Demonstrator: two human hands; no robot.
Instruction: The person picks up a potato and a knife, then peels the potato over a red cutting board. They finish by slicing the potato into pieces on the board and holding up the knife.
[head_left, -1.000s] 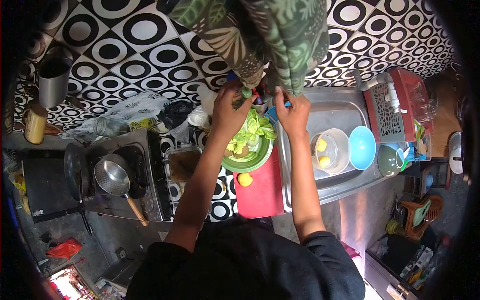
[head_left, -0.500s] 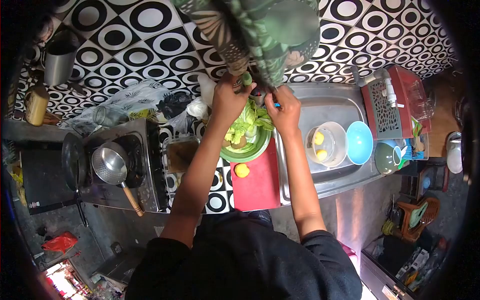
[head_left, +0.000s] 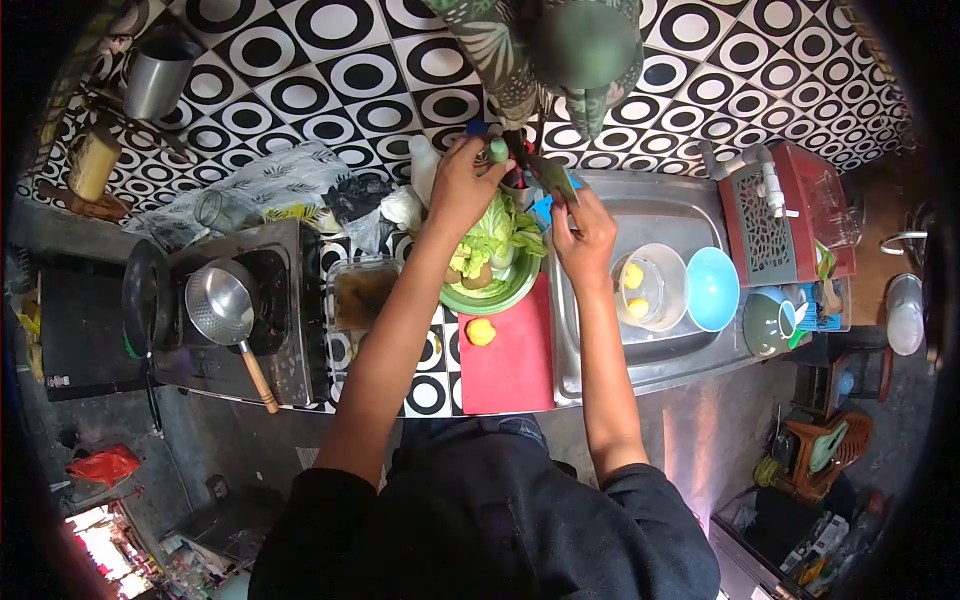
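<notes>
At the back of the counter, my left hand is closed around a green, rounded-end thing. To its right, my right hand has its fingers closed at the lower end of a dark, flat, blade-like piece; I cannot tell its kind. Between the hands stands a small metal cup with dark and red things in it. Just below lies leafy cabbage in a green bowl, with a brown round vegetable partly under the leaves. A bright blue piece shows beside my right hand.
A yellow lemon-like fruit rests on a red cutting board. In the steel sink are a clear tub with two yellow fruits and a blue bowl. A strainer ladle lies on the stove at left.
My right hand has moved slightly up and right, and the dark flat piece now shows at its fingertips. My left hand stays around the green thing. The camera view has shifted a little.
</notes>
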